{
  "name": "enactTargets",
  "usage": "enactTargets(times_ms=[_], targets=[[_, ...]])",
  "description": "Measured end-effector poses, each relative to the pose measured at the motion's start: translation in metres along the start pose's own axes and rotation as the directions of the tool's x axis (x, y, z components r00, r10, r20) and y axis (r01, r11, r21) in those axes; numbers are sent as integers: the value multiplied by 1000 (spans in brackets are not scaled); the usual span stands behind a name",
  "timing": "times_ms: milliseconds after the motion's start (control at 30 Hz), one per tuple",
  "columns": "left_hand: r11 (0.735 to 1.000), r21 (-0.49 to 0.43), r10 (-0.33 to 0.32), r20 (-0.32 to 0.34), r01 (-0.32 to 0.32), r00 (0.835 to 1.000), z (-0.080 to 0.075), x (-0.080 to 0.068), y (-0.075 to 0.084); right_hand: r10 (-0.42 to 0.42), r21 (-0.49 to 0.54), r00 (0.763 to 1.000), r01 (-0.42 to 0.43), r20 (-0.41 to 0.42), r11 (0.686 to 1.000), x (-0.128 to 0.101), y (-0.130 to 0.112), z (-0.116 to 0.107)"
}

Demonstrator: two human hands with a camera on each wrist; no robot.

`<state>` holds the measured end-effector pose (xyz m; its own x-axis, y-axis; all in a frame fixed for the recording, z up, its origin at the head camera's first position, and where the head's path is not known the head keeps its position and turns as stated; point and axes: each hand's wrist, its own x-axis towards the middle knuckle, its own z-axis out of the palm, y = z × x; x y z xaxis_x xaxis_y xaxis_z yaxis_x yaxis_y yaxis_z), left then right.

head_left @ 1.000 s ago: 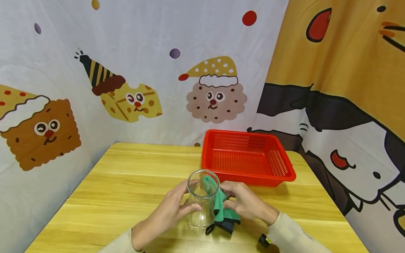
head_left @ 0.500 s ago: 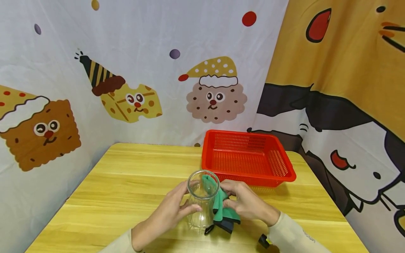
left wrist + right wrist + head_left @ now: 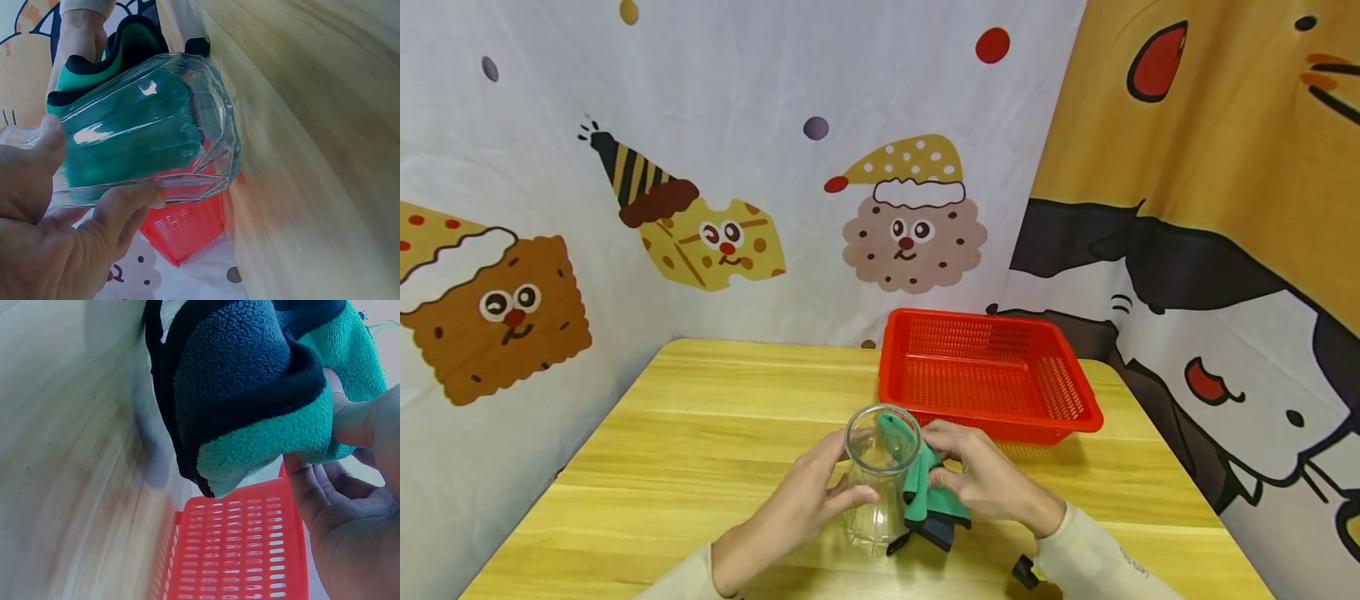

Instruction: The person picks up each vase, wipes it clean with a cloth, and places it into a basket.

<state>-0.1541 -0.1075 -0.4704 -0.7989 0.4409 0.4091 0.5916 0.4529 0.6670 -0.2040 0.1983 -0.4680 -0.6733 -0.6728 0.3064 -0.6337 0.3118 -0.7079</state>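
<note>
On the table: we count one wooden table (image 3: 700, 433), pale yellow, and everything we name below sits on it or just above it.
Hands: we see two, both near the front edge, close together with the glass between them.
Left hand: our left hand (image 3: 808, 500) wraps the glass from the left side, thumb and fingers curled round its wall; the left wrist view shows the same clamp with the thumb on one facet and fingers beneath.
Right hand: our right hand (image 3: 977, 479) pinches the cloth against the right side of the glass, thumb pressing the green fleece in the right wrist view.
Glass: one clear faceted glass (image 3: 880, 479), upright with its base on the table, mouth facing up, just in front of the basket.
Cloth: one fleece cloth (image 3: 925, 500), green on one face and dark blue-grey on the other with a black border; part of it is tucked over the rim into the glass, the rest hangs outside down to the tabletop.
Basket: one red mesh basket (image 3: 992, 375), rectangular, behind the hands and to the right, apart from the glass.
Sleeves: two pale sleeves, one at each wrist.
Backdrop: cartoon-printed fabric hangs behind and to both sides of the table.
</note>
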Motion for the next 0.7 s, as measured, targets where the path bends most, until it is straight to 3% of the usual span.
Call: enactTargets(times_ms=[300,700], targets=[[1000,-21,6,6,-6,1000,1,-1,-1,-40,-41,999,39,-26,998,0,-1,-1],[997,-78,-14,19,16,1000,-1,0,-1,-15,8,998,16,-64,1000,6,-9,-5]])
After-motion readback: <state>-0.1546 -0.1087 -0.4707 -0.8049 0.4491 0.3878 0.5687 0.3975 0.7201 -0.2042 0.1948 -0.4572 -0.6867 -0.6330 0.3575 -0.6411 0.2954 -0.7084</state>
